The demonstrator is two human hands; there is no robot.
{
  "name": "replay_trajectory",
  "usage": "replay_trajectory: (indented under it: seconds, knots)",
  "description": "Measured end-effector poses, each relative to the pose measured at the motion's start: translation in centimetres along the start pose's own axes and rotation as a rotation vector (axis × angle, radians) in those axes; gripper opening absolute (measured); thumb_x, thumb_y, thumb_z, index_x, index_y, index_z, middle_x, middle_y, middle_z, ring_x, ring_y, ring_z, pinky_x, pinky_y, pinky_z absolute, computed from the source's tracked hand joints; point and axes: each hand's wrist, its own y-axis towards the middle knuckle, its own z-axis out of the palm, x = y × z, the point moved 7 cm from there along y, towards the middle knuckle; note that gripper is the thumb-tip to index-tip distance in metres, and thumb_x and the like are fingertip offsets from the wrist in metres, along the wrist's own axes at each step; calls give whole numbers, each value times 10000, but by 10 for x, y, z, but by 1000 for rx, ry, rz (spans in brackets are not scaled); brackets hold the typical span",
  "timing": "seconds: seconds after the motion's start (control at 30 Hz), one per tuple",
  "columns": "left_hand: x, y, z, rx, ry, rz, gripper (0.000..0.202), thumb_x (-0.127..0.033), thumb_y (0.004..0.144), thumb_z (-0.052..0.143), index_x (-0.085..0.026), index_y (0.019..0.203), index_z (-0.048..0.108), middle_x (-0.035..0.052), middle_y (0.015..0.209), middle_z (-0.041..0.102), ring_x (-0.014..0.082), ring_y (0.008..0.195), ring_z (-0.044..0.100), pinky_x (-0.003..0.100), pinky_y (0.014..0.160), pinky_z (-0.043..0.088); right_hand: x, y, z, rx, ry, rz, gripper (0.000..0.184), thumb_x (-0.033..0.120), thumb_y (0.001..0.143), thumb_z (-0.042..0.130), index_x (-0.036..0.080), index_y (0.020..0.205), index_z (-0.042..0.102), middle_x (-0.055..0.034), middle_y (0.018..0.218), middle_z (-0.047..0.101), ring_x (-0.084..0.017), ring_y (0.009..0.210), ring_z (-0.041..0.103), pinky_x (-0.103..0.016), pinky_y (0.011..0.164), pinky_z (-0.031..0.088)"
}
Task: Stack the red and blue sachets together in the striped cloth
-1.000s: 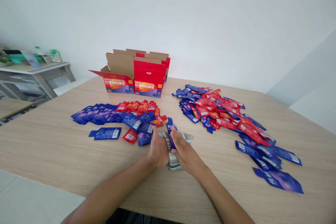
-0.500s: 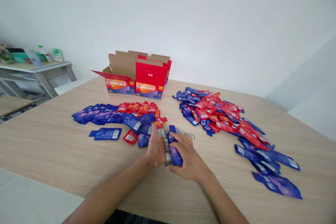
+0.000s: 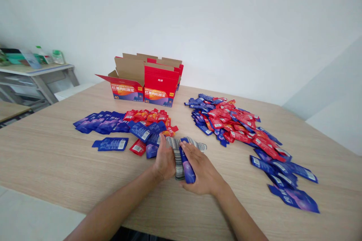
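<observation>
In the middle of the table, my left hand (image 3: 165, 160) grips a grey-and-white striped, cloth-like thing (image 3: 178, 163), thumb pointing up. Against its right side rests a blue sachet (image 3: 188, 171) with a purple print. My right hand (image 3: 202, 165) is closed over this sachet, fingers together across its upper part, so its neck is hidden. The striped thing also sticks out beyond my right fingers. Just left of my hands lie more blue sachets (image 3: 141, 131) and red sachets (image 3: 138, 147), partly overlapping. A single blue sachet (image 3: 110, 144) lies flat farther left.
Open red cartons (image 3: 158, 86) stand at the back, flaps up. A fanned row of blue sachets (image 3: 100, 122) lies at left. On the right spreads a big mixed pile of red and blue sachets (image 3: 232, 120). A side table (image 3: 42, 69) holds bottles.
My right fingers have come together and lie farther over the blue sachet, covering its top. The sachet has turned more edge-on. My left hand keeps its grip; the view shifts slightly.
</observation>
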Motion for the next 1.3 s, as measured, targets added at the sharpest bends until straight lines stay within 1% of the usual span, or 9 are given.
replay_trajectory:
  seconds: [0.3, 0.47, 0.57, 0.67, 0.8, 0.9, 1.07, 1.17, 1.3]
  knots:
    - [-34, -2, -16, -155, -40, 158, 801, -720, 937, 296, -85, 1228, 687, 195, 1158, 739, 350, 1229, 624, 538, 1133, 375, 13, 3, 5, -39, 137, -70, 1003, 567, 835, 678, 100, 1589, 211, -217, 1586, 383, -296, 1504, 316, -490, 1190, 365]
    - [0, -3, -11, -74, 40, -6, 734, -704, 927, 388, -115, 1257, 676, 168, 1180, 736, 315, 1248, 623, 471, 1149, 384, 7, 6, 14, -96, -113, -76, 1126, 748, 778, 661, 47, 1563, 260, -268, 1561, 396, -363, 1521, 246, -585, 1195, 319]
    - [24, -3, -14, -83, 175, -75, 575, -610, 947, 466, -179, 1267, 672, 116, 1173, 743, 312, 1254, 621, 466, 1146, 393, -7, 4, 11, -134, -224, 1, 1002, 726, 885, 540, 36, 1559, 269, -268, 1577, 368, -375, 1529, 212, -632, 1204, 261]
    - [33, -3, -23, -150, 358, -60, 367, -357, 889, 671, -208, 1224, 682, 84, 1130, 760, 305, 1221, 643, 438, 1130, 415, -20, 2, 4, -176, -239, 113, 867, 648, 998, 343, 48, 1595, 155, -265, 1623, 268, -357, 1542, 173, -654, 1205, 218]
    - [31, 0, -37, -300, 390, -61, 451, -222, 734, 826, -175, 1154, 669, 102, 976, 783, 315, 1080, 714, 477, 1053, 493, -29, -1, 1, -223, -122, 127, 939, 749, 961, 120, 97, 1614, -54, -238, 1672, 117, -352, 1549, 145, -645, 1213, 156]
    - [16, 5, -39, -395, 316, 6, 360, -192, 753, 804, -151, 1085, 668, 105, 893, 783, 313, 1006, 739, 486, 1004, 536, -62, -11, -6, -329, -96, 269, 881, 727, 969, 48, 140, 1625, 7, -198, 1664, 196, -324, 1541, 191, -599, 1219, 159]
    - [-47, 3, -35, -532, 126, 293, 175, -219, 929, 608, -139, 1069, 675, 107, 900, 791, 281, 1012, 743, 485, 1019, 538, -160, -69, -13, -274, -363, 1043, 547, 429, 1065, 237, 156, 1421, 551, -203, 1422, 531, -310, 1357, 470, -487, 1085, 386]
    - [-83, -4, -35, -571, 39, 451, 304, -357, 1000, 492, -166, 1157, 668, 94, 898, 795, 268, 1047, 734, 489, 1029, 529, -183, -89, -13, -209, -395, 1123, 437, 373, 1042, 378, 213, 1367, 623, -174, 1230, 628, -308, 1156, 579, -461, 965, 448]
    - [-98, -6, -32, -501, 47, 540, 469, -528, 989, 445, -181, 1206, 675, 99, 912, 797, 269, 1052, 733, 500, 1021, 528, -186, -95, -12, -155, -439, 1138, 395, 363, 1016, 462, 252, 1351, 640, -179, 1333, 565, -329, 1201, 524, -475, 981, 406]
